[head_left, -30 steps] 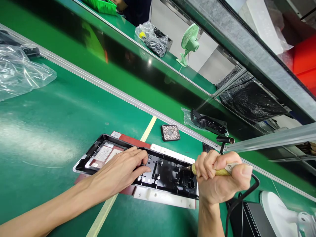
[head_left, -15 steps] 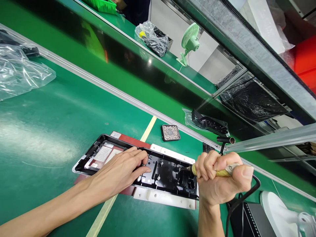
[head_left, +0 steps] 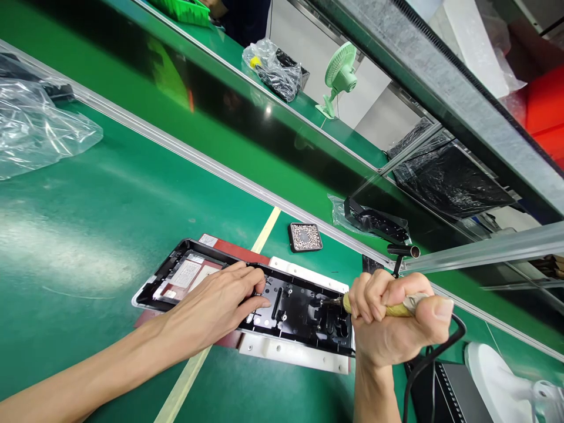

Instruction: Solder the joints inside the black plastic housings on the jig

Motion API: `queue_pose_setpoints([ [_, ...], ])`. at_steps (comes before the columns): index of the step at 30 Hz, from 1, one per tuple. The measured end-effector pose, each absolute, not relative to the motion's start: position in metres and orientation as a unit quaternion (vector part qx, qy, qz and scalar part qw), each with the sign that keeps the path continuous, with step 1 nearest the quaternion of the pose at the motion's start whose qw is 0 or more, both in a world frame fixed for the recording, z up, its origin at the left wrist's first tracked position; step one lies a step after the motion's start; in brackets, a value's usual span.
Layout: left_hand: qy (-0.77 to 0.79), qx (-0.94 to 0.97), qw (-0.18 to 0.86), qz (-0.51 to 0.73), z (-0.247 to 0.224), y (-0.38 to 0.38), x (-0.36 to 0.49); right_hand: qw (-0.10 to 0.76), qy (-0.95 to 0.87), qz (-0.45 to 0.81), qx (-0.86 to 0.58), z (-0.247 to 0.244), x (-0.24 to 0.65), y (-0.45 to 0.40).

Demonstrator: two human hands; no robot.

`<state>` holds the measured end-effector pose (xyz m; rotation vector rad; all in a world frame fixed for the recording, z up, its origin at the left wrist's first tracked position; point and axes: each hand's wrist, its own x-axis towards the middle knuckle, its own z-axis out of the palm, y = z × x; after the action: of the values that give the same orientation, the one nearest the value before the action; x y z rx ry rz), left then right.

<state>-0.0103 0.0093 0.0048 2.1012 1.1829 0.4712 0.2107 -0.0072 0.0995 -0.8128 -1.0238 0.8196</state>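
Note:
A long black plastic housing (head_left: 176, 258) with a black metal plate (head_left: 297, 311) inside lies across the bench. My left hand (head_left: 231, 294) rests over its middle, fingers curled down onto it and thumb lying on the plate; the fingertips are partly hidden. At the housing's right part, my right hand (head_left: 392, 317) grips a corded electric screwdriver by its yellow-wrapped handle (head_left: 399, 309). The screwdriver's metal tip reaches down to the plate, and its black cord loops behind the wrist. Beneath the housing is a red-brown fixture board (head_left: 255, 257) with white side blocks (head_left: 293, 354).
Beyond the housing stands a small black tray (head_left: 291, 238) of screws. A metal rail (head_left: 211, 170) crosses behind it. Plastic bags (head_left: 48, 126) lie at left; a black bracket in plastic (head_left: 376, 223) lies behind. A white stand (head_left: 493, 376) and black box (head_left: 445, 388) are at right.
The view has shifted very slightly. Both hands, the screwdriver and the housing keep the same positions relative to one another.

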Motion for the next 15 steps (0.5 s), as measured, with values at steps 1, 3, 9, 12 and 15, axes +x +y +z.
queue_pose_setpoints([
  [1, 0.454, 0.806, 0.335, 0.179, 0.005, 0.0093, -0.0102, 0.716, -0.464, 0.371, -0.367, 0.0994, 0.2108, -0.0072],
  [3, 0.455, 0.805, 0.337, 0.177, 0.0057, 0.0095, -0.0102, 0.716, -0.465, 0.371, -0.367, 0.0992, 0.2111, -0.0072],
  [9, 0.458, 0.806, 0.345, 0.149, 0.0086, 0.0109, -0.0096, 0.719, -0.462, 0.366, -0.368, 0.1, 0.21, -0.0068],
  [12, 0.459, 0.806, 0.347, 0.138, 0.009, 0.0116, -0.0089, 0.72, -0.46, 0.364, -0.369, 0.1006, 0.209, -0.0067],
  [15, 0.456, 0.807, 0.349, 0.136, 0.0092, 0.0118, -0.0087, 0.719, -0.461, 0.367, -0.368, 0.1005, 0.2087, -0.0067],
])
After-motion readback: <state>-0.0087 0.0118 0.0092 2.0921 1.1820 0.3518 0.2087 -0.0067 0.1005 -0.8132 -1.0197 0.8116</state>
